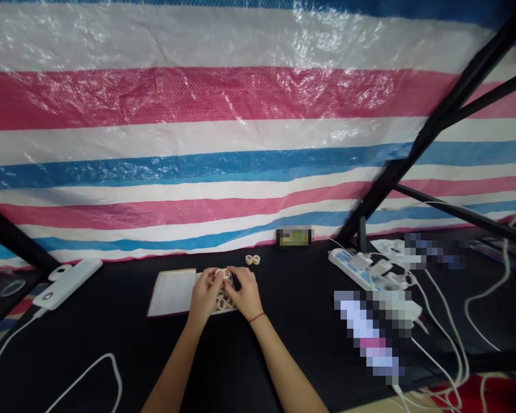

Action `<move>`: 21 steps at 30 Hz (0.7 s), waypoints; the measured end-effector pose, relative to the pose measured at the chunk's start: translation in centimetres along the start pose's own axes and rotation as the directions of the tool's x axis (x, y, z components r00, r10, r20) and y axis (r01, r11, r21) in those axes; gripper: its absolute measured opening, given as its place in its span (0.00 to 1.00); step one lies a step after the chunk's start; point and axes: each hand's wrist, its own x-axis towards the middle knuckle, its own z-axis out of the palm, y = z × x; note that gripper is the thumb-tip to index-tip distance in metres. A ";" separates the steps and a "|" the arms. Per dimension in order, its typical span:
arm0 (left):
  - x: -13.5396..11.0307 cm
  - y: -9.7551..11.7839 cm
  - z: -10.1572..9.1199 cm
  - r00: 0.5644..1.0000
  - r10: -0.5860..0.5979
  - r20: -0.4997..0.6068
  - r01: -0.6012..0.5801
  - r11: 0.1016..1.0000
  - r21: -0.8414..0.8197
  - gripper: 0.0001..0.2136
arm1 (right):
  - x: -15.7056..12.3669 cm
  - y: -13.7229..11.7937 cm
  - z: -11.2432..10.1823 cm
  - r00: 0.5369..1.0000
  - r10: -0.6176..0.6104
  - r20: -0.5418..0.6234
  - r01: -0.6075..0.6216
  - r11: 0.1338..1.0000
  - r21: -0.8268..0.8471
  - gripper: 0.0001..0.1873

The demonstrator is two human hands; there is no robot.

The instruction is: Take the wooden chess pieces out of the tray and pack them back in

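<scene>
- We pinch a round xiangqi piece [226, 273] between the fingertips of both hands, with our left hand [205, 295] and right hand [245, 294] curled in and meeting over it. Which fingers bear on it is too small to tell.
- Just under our palms, a cluster of more round pieces [221, 302] with red characters lies on a white tray [226, 312], mostly hidden by our hands.
- Our left forearm [174, 367] and right forearm [284, 367] rise from the bottom of the view and converge, with a red string bracelet [256, 317] on our right wrist.
- Just left of our hands lies a second white tray [172, 292] with a dark red rim.
- Beyond our right hand, two pieces [252, 260] sit side by side on the black tabletop [90, 332], apart from the cluster.
- Well to the right is a white power strip [356, 269] with white cables [447, 327]; to the left lies a white power bank [67, 283].
- A pink, white and blue striped tarp [198, 172] hangs behind the table.
</scene>
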 end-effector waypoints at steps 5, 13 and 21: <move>-0.8 -1.7 -0.7 0.969 0.025 -0.245 -0.058 0.990 -0.131 0.20 | 0.5 3.8 -1.4 0.961 0.074 -0.265 -0.086 0.996 -0.033 0.11; -1.1 -3.5 -1.2 0.903 0.329 -0.276 -0.297 0.943 0.153 0.14 | -0.2 11.3 -3.6 0.867 0.354 -0.350 -0.459 0.840 -0.288 0.15; -2.9 -2.6 -1.3 0.748 0.661 -0.059 -0.581 0.696 0.423 0.11 | 0.3 10.6 -3.1 0.914 0.323 -0.247 -0.402 0.807 -0.433 0.11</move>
